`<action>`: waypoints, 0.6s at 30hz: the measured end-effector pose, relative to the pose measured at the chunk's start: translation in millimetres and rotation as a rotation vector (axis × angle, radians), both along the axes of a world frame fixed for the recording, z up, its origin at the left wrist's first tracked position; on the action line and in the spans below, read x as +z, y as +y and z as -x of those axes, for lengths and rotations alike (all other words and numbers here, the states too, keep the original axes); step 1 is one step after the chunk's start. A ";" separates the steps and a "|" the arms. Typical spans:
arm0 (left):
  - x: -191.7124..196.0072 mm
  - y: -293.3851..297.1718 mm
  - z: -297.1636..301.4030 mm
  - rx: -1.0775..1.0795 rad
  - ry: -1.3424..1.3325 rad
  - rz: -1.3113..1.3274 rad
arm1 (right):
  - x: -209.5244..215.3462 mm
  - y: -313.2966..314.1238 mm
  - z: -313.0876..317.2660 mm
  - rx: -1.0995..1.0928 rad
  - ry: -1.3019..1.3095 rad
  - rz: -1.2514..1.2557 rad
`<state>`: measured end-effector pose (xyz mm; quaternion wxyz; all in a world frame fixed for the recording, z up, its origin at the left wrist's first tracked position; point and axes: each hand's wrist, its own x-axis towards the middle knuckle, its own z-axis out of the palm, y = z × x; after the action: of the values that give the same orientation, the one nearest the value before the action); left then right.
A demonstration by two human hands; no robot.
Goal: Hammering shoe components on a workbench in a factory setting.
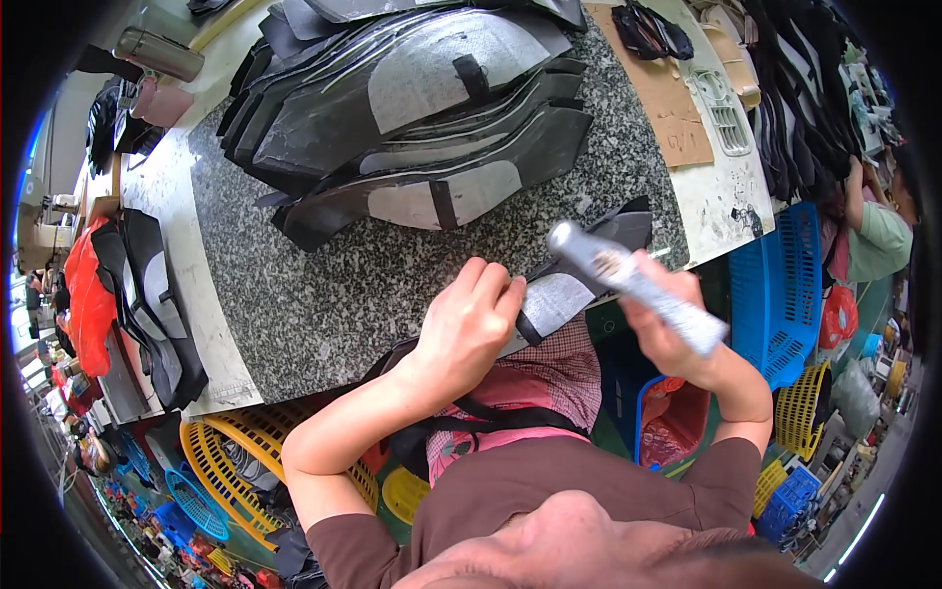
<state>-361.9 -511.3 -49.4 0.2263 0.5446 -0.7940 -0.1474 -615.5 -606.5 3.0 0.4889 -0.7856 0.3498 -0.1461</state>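
Note:
At the table's front edge lies a black sheet piece with a grey-white patch and a short black strap. My left hand is closed at its left part, fingers bent and pressed together by the strap. Above its right part, my right hand grips a hammer with a long metal head. The head hides most of the handle and slants over the piece. Farther back, a fanned stack of similar black pieces with grey patches and straps lies on the speckled stone slab.
More black pieces and a red bag lie at the table's left side. A brown board is at the back right. Blue basket and yellow basket stand beside the table. At far right, a person works.

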 end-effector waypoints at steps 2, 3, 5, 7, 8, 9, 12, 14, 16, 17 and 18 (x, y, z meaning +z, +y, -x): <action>0.2 -1.8 1.0 -0.032 -0.087 0.027 | -24.6 4.4 -3.6 0.101 0.215 0.116; 0.4 -1.6 0.5 -0.036 -0.086 0.027 | -24.8 3.6 -1.2 0.097 0.216 0.115; -0.3 3.0 0.6 -0.003 -0.043 0.000 | -11.4 0.7 -1.9 -0.044 0.093 0.061; -0.1 4.0 0.5 0.010 -0.044 0.015 | -7.5 4.8 -8.5 -0.055 0.021 0.126; -0.3 4.1 -0.3 0.021 -0.047 0.034 | -10.9 10.3 -10.5 -0.007 0.044 0.015; -1.9 4.6 -2.6 0.023 -0.049 0.031 | -15.4 14.8 -13.3 0.042 0.066 -0.096; -4.0 4.9 -17.5 0.171 0.363 -0.128 | -23.8 13.6 -15.9 0.062 0.215 -0.020; -3.1 15.8 -25.6 0.188 0.348 -0.177 | -25.4 3.2 -19.6 0.076 0.199 -0.030; -7.2 24.1 -23.7 0.173 0.278 -0.111 | -12.3 0.2 -22.7 0.044 0.172 0.031; -7.7 26.6 -21.7 0.135 0.177 -0.041 | -9.2 0.1 -23.5 0.031 0.125 0.124; -7.9 28.8 -20.3 0.097 0.075 0.028 | -2.5 2.9 -26.5 0.011 0.058 0.103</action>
<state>-341.6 -482.5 -57.4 0.2706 0.5732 -0.7596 -0.1454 -589.0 -603.6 0.5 0.4384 -0.8156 0.3515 -0.1384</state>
